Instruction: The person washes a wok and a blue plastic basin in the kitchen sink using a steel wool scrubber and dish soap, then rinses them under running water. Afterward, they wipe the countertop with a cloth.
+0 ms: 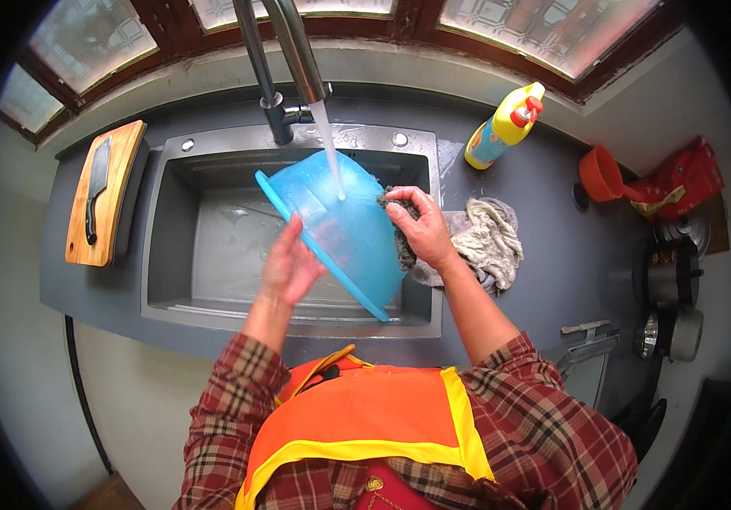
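A translucent blue plastic basin [346, 229] is tilted on its side over the grey sink [168, 299]. Water from the metal faucet [302, 57] runs onto its outer surface. My left hand [289, 264] is at the basin's rim, fingers partly behind it; it supports the basin there. My right hand [421, 226] grips a dark grey scrubbing pad [405, 255] beside the basin's right side. Crumpled grey and whitish cloths [486, 245] lie right of the sink, partly behind my right hand.
A kitchen knife [98, 185] rests on a wooden cutting board [120, 185] at the left. A yellow detergent bottle [499, 131] stands behind the cloths. Farther right are a red plastic dipper [600, 173], a red package [690, 175] and pots [671, 280]. Windows line the back.
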Tool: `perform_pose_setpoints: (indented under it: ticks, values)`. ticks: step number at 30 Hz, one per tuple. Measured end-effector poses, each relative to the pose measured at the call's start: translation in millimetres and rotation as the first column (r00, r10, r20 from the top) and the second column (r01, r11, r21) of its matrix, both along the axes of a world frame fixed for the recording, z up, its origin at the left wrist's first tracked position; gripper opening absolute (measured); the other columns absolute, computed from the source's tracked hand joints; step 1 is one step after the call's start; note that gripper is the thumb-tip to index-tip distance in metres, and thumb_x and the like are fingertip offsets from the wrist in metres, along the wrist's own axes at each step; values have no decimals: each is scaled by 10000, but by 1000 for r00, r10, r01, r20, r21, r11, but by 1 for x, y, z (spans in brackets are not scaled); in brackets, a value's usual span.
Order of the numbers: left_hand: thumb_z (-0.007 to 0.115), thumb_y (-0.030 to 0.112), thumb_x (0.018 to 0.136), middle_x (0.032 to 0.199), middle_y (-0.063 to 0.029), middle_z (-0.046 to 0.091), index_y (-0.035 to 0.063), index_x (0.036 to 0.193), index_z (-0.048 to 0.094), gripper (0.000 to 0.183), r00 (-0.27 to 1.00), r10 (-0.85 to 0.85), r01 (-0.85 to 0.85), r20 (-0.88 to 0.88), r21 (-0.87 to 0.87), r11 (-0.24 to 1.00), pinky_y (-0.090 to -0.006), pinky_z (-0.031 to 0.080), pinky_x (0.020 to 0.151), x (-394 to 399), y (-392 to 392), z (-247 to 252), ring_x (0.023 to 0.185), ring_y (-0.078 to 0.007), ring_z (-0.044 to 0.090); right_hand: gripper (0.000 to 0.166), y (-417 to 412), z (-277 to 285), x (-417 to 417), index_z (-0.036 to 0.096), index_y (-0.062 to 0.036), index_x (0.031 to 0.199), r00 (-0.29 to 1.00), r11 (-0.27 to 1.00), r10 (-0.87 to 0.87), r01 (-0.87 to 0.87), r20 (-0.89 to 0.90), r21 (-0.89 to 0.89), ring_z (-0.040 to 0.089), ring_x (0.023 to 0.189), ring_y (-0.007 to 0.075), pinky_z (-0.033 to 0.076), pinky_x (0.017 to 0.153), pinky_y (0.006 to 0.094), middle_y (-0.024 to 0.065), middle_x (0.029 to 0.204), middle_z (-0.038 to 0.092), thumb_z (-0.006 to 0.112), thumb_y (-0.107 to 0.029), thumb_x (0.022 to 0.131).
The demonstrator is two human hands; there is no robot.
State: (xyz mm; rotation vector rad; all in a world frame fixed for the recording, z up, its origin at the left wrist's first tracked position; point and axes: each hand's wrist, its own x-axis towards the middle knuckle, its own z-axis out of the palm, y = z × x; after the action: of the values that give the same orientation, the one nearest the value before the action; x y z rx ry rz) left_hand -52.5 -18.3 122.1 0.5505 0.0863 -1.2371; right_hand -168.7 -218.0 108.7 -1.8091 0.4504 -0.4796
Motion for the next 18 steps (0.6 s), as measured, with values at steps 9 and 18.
perform_pose_setpoints:
  ticks: [9, 18]
  values:
    - [401, -93, 646, 1286, -200, 417, 111, 1387, 241, 785, 930, -123, 57, 345, 197, 979, -480, 390, 959, -35, 2, 14, 1159, -331, 458, 207, 25, 36, 12, 645, -145, 911, 981, 830, 191, -142, 35, -540, 426, 964, 230, 299, 926, 352, 39, 1065, 590, 674, -131, 706]
    - [437, -109, 628, 1343, -193, 367, 225, 1390, 261, 850, 984, 44, -63, 175, 106, 992, -502, 333, 998, -31, 57, -12, 1228, -334, 384, 344, -28, -38, 140, 617, -199, 1096, 956, 968, 249, -241, -155, 68, 520, 1080, 242, 313, 1001, 331, 67, 1121, 600, 496, -396, 841]
